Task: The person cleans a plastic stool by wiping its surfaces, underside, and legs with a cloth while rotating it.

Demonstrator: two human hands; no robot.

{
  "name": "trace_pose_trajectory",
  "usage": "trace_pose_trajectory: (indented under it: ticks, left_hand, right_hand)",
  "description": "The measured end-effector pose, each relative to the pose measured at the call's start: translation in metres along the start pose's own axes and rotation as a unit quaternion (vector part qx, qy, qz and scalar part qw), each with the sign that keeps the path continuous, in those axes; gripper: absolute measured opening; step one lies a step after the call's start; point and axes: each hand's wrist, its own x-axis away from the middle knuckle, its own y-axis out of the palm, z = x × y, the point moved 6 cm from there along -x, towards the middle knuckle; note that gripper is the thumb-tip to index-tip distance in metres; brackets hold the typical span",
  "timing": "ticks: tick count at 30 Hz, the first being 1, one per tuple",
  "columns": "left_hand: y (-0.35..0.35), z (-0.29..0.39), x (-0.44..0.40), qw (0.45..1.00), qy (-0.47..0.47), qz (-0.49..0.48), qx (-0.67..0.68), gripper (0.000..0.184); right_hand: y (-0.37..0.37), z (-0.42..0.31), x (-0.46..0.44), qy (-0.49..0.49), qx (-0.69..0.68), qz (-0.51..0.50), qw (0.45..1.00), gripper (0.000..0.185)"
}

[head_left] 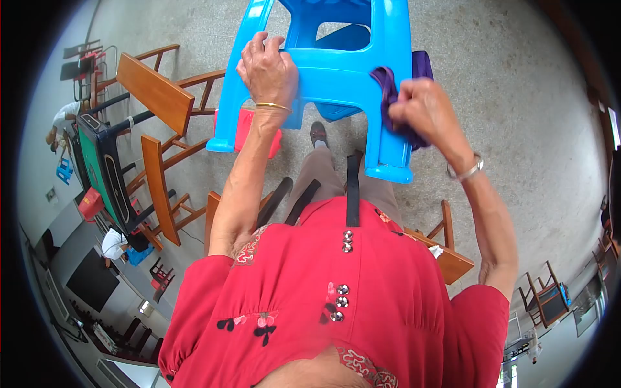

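A blue plastic stool [336, 81] is tilted in front of me, its legs pointing toward my body. My left hand [268, 71] grips the stool's frame on the left side, with a gold bracelet at the wrist. On the right side, my right hand [424, 110] is closed on a purple cloth [389, 97] that lies against and around the stool's right leg. Part of the cloth hangs behind that leg. A silver bracelet is on my right wrist.
Wooden benches [155, 94] stand at the left, beside a green-topped table [103, 174]. A red object [244, 129] is behind the stool's left leg. Two people in white tops are at the far left. A wooden seat [446, 262] is beside me; another chair [546, 301] stands far right.
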Motion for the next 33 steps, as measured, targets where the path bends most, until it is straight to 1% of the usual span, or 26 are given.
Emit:
trace_pose_trajectory:
  ticks: [2, 4, 5, 7, 8, 10, 12, 14, 15, 17, 18, 19, 20, 21, 22, 23, 24, 25, 26, 27, 28, 29, 30, 31, 32, 33]
  left_hand:
    - [0.0, 0.001, -0.002, 1.0, -0.017, -0.013, 0.0, 0.031]
    - [-0.002, 0.001, -0.001, 1.0, -0.013, -0.017, 0.004, 0.031]
    - [-0.001, 0.002, 0.0, 1.0, -0.012, -0.02, 0.007, 0.032]
    - [0.002, 0.005, 0.0, 1.0, 0.006, -0.011, 0.002, 0.031]
    - [0.002, 0.007, 0.001, 1.0, 0.021, -0.006, -0.001, 0.03]
    - [0.003, 0.014, 0.002, 0.999, 0.024, -0.022, -0.007, 0.031]
    - [0.002, 0.02, -0.001, 0.999, 0.031, -0.032, -0.014, 0.032]
    - [0.002, 0.02, -0.005, 0.999, 0.021, -0.037, -0.006, 0.031]
    - [0.002, 0.022, -0.006, 0.999, 0.031, -0.032, -0.005, 0.031]
    - [0.002, 0.024, -0.011, 0.998, 0.047, -0.037, -0.001, 0.03]
    - [-0.003, 0.033, -0.013, 0.994, 0.099, -0.025, -0.03, 0.028]
    - [-0.007, 0.032, -0.012, 0.993, 0.109, -0.018, -0.03, 0.028]
    - [-0.008, 0.031, -0.012, 0.994, 0.104, -0.026, 0.025, 0.025]
    - [-0.007, 0.031, -0.013, 0.991, 0.097, -0.035, 0.08, 0.022]
    - [-0.008, 0.032, -0.013, 0.988, 0.118, -0.032, 0.094, 0.02]
    - [-0.011, 0.031, -0.018, 0.987, 0.122, -0.031, 0.096, 0.02]
    - [-0.008, 0.03, -0.023, 0.983, 0.127, -0.087, 0.098, 0.022]
    - [-0.005, 0.029, -0.028, 0.976, 0.131, -0.142, 0.097, 0.025]
    - [-0.004, 0.031, -0.031, 0.971, 0.146, -0.173, 0.077, 0.032]
    - [-0.008, 0.035, -0.038, 0.971, 0.148, -0.174, 0.074, 0.032]
    - [-0.003, 0.04, -0.043, 0.953, 0.142, -0.263, 0.047, 0.038]
    - [0.0, 0.047, -0.043, 0.927, 0.135, -0.35, 0.02, 0.043]
    - [0.001, 0.057, -0.043, 0.91, 0.071, -0.401, 0.069, 0.049]
    - [0.005, 0.064, -0.04, 0.911, 0.072, -0.4, 0.066, 0.049]
    - [0.013, 0.072, -0.038, 0.902, 0.07, -0.415, 0.096, 0.051]
    - [0.019, 0.079, -0.037, 0.893, 0.067, -0.428, 0.125, 0.053]
  right_hand:
    - [0.007, -0.013, 0.032, -0.007, 0.003, -0.013, 1.0, 0.018]
    - [0.017, -0.016, 0.052, 0.065, 0.048, -0.027, 0.996, 0.016]
    - [0.017, -0.013, 0.053, 0.066, 0.046, -0.024, 0.996, 0.016]
    - [0.014, -0.012, 0.048, 0.033, 0.053, 0.03, 0.998, 0.014]
    - [0.007, -0.012, 0.04, 0.02, 0.052, 0.077, 0.995, 0.013]
    - [-0.007, -0.004, 0.009, 0.021, 0.091, 0.152, 0.984, 0.013]
    - [-0.018, 0.007, -0.024, 0.03, 0.106, 0.176, 0.978, 0.014]
    - [-0.026, 0.01, -0.049, -0.012, 0.141, 0.244, 0.959, 0.016]
    - [-0.03, 0.013, -0.059, -0.011, 0.139, 0.254, 0.957, 0.016]
    - [-0.045, 0.019, -0.076, 0.006, 0.136, 0.311, 0.94, 0.018]
    - [-0.051, 0.027, -0.08, 0.005, 0.134, 0.325, 0.936, 0.018]
    - [-0.052, 0.039, -0.082, 0.017, 0.057, 0.318, 0.946, 0.023]
    - [-0.054, 0.056, -0.08, 0.029, -0.02, 0.307, 0.951, 0.028]
    - [-0.06, 0.069, -0.066, 0.038, -0.04, 0.306, 0.951, 0.031]
    - [-0.066, 0.086, -0.045, 0.048, -0.06, 0.302, 0.95, 0.033]
    - [-0.067, 0.108, -0.019, 0.069, -0.062, 0.318, 0.943, 0.033]
    - [-0.064, 0.134, 0.01, 0.091, -0.065, 0.334, 0.936, 0.032]
    - [-0.056, 0.17, 0.041, 0.13, -0.1, 0.337, 0.927, 0.033]
    - [-0.051, 0.196, 0.078, 0.197, -0.142, 0.343, 0.907, 0.03]
    - [-0.045, 0.218, 0.117, 0.257, -0.218, 0.358, 0.871, 0.028]
    - [-0.041, 0.238, 0.157, 0.306, -0.245, 0.384, 0.836, 0.025]
    - [-0.035, 0.255, 0.195, 0.33, -0.295, 0.41, 0.797, 0.024]
    - [-0.021, 0.279, 0.233, 0.327, -0.375, 0.447, 0.743, 0.023]
    - [-0.015, 0.285, 0.265, 0.348, -0.375, 0.471, 0.718, 0.026]
    - [-0.008, 0.29, 0.295, 0.368, -0.375, 0.494, 0.693, 0.03]
    - [-0.004, 0.296, 0.323, 0.394, -0.323, 0.493, 0.705, 0.026]
